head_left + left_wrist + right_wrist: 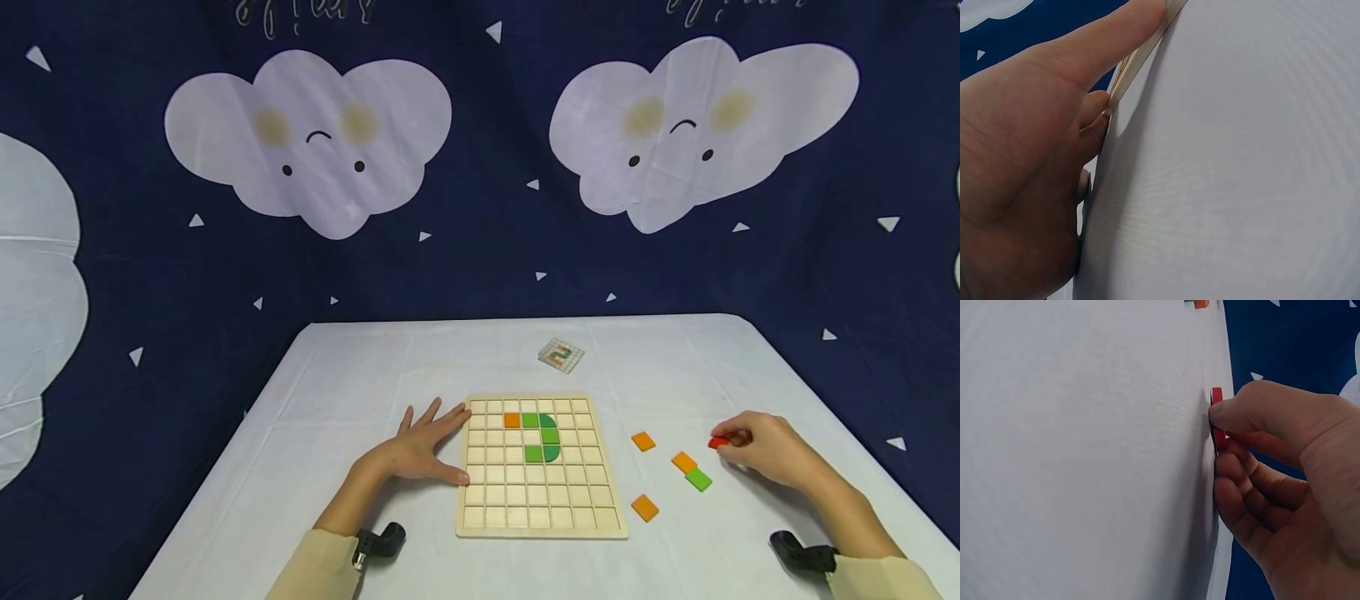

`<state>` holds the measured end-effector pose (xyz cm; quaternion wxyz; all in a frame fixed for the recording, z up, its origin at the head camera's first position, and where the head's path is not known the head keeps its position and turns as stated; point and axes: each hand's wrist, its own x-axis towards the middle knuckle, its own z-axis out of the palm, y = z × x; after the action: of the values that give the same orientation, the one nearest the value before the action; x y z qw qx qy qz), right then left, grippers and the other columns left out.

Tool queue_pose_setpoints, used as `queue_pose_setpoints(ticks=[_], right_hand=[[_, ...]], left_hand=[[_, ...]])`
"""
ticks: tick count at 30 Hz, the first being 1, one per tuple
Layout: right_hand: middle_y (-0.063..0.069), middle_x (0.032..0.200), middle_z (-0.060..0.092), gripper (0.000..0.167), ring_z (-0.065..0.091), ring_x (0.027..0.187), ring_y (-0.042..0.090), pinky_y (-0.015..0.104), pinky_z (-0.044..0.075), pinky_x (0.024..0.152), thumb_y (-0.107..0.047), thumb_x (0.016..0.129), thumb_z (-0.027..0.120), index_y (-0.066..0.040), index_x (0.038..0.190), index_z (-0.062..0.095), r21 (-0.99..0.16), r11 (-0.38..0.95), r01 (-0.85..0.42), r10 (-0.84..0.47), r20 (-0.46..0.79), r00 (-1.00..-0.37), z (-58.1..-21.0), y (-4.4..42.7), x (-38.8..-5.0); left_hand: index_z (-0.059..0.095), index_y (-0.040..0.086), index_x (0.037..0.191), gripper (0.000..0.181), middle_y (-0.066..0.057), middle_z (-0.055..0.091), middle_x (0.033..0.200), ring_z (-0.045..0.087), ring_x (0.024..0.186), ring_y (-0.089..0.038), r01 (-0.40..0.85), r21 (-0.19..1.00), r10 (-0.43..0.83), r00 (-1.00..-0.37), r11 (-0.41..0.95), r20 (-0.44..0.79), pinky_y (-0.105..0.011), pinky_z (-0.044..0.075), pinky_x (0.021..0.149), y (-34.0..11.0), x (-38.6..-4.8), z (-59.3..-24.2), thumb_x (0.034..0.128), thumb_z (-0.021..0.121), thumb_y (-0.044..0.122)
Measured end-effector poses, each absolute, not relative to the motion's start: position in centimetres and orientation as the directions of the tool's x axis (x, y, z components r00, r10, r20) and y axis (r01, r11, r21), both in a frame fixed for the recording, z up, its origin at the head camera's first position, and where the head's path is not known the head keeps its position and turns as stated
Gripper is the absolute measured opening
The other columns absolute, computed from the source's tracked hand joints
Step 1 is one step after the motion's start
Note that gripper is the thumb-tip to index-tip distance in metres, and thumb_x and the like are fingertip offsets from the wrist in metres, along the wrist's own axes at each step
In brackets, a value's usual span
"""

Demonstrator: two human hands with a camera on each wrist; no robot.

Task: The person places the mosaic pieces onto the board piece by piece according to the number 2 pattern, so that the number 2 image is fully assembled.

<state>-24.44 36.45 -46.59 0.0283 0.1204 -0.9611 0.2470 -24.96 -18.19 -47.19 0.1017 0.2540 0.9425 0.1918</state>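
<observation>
A wooden grid board (540,533) lies on the white table, with an orange square (512,421), several green squares and two dark green rounded tiles (552,453) in its cells. My left hand (420,450) is spread at the board's left side, thumb and fingertips touching its edge; the left wrist view shows the thumb (1129,28) against the wooden rim. Off to the right, my right hand (772,450) pinches a red tile (1218,419) between thumb and fingers, close to the tabletop. Fingers cover part of that tile, so its full shape is hidden.
Between board and right hand lie three loose orange tiles (643,442) and one green tile (699,479). A small card with a printed grid pattern (561,355) lies behind the board. A dark blue cloth with clouds (480,275) hangs behind the table.
</observation>
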Motion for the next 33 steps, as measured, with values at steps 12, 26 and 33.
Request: queue_pose_setpoints(ticks=[12, 26, 33], right_hand=[[-0.004, 0.083, 0.062, 0.024, 0.052, 0.072, 0.013, 0.024, 0.045, 0.06, -0.011, 0.075, 0.079, -0.006, 0.098, 0.074, -0.479, 0.819, -0.315, -0.278, 0.149, -0.949, -46.0, 34.7, -25.6], [-0.005, 0.082, 0.059, 0.025, 0.049, 0.073, 0.015, 0.024, 0.043, 0.059, -0.01, 0.074, 0.079, -0.008, 0.098, 0.073, -0.485, 0.789, -0.377, -0.338, 0.17, -0.926, -45.6, 31.1, -26.5], [-0.005, 0.083, 0.06, 0.024, 0.05, 0.074, 0.016, 0.024, 0.045, 0.06, -0.009, 0.074, 0.077, -0.008, 0.098, 0.074, -0.507, 0.77, -0.386, -0.361, 0.153, -0.92, -45.4, 29.4, -26.7]], left_hand=[[0.023, 0.026, 0.154, 0.109, 0.006, 0.014, 0.159, -0.002, 0.145, -0.03, 0.445, 0.412, 0.522, -0.848, 0.795, -0.092, -0.061, -0.009, 0.109, -18.2, -24.9, -47.1, 0.0674, 0.069, 0.073], [0.023, 0.025, 0.154, 0.109, 0.003, 0.016, 0.159, -0.001, 0.145, -0.031, 0.449, 0.421, 0.525, -0.847, 0.788, -0.08, -0.061, -0.01, 0.108, -18.3, -24.9, -47.0, 0.0677, 0.069, 0.073], [0.023, 0.026, 0.154, 0.109, 0.004, 0.015, 0.159, -0.001, 0.145, -0.031, 0.451, 0.418, 0.527, -0.846, 0.789, -0.081, -0.061, -0.01, 0.108, -18.2, -24.9, -47.1, 0.0677, 0.068, 0.074]])
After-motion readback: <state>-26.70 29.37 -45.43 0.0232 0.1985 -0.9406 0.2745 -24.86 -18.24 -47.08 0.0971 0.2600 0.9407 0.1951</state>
